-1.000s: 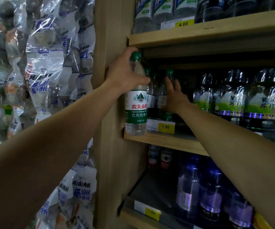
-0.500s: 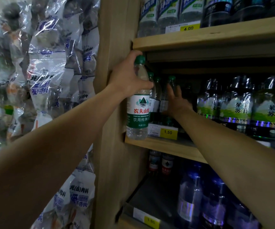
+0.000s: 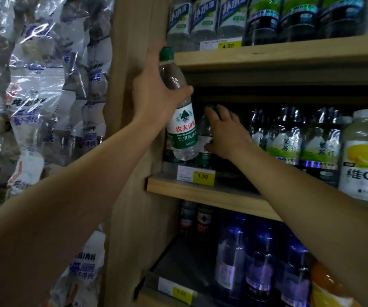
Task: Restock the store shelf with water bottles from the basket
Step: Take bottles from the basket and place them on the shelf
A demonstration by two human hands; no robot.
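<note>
Water bottle [image 3: 182,120] now tilted, shelf-edge [image 3: 200,191] near.

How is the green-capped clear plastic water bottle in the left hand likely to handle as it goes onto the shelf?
The green-capped clear plastic water bottle, gripped high by the left hand, looks full, so probably weighty. It is tall and narrow, so apt to tip when set down. Its smooth wall may be slightly slippery.

Dim, soft picture; glare on plastic bags [image 3: 34,85], edges perhaps warped.
</note>
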